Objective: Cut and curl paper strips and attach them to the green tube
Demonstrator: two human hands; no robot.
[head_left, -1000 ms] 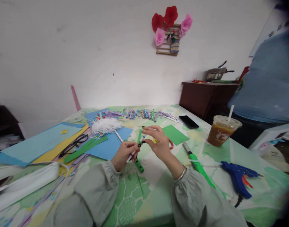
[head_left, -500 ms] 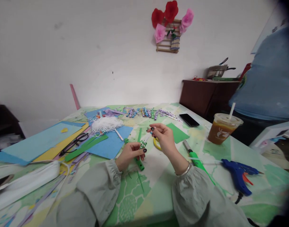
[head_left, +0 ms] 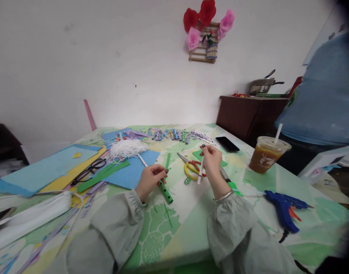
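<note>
My left hand is over a green tube with black dots. Its thumb and fingers are pressed together, and what lies between them is hidden. The tube's lower end shows below the fingers on the flowered tablecloth. To the right, my right hand is closed around a thin white stick, which points downward. Between the hands lie scissors with yellow and red handles. A small green paper coil sits beside their handles.
White string is heaped on blue paper near glasses. Curled paper pieces line the far edge. Right are a phone, green paper, a knife, an iced drink and a glue gun.
My right hand has moved right with the white stick. The green coil, earlier at my left fingers, is now by the scissors. The scissors have come into fuller view.
</note>
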